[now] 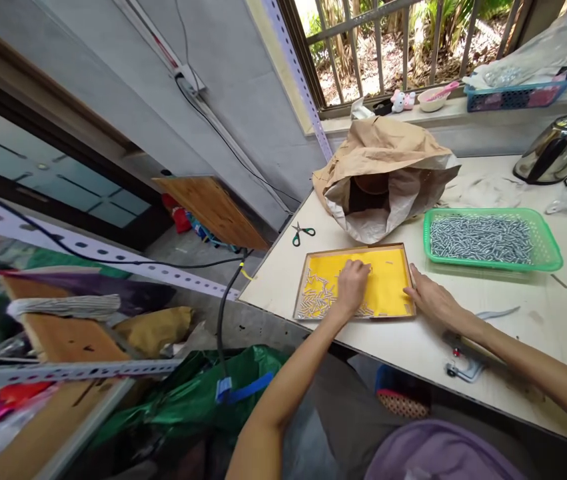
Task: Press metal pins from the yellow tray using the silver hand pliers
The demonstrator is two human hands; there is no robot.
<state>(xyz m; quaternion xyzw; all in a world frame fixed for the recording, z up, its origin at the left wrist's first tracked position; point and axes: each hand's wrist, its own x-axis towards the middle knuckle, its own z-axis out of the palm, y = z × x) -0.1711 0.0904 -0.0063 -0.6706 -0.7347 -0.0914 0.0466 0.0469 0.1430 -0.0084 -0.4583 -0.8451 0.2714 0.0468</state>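
Note:
A shallow cardboard tray (304,283) with a yellow lining lies near the table's front edge. Small silver metal pins (316,303) are scattered in it, mostly at its left and front. Over the middle of the lining, my left hand (353,288) is closed, its fingertips pinched together; what they hold is too small to make out. My right hand (433,300) grips the tray's right side, thumb over the rim and fingers along the outside. Behind that hand stands a green plastic basket (493,267) filled with similar silver pieces.
A crumpled brown paper bag (388,143) gapes behind the tray. Green-handled scissors (303,233) lie left of it. Tweezers (498,313) and a small metal clamp-like device (464,367) are near my right forearm. A steel kettle (556,148) stands at the back right.

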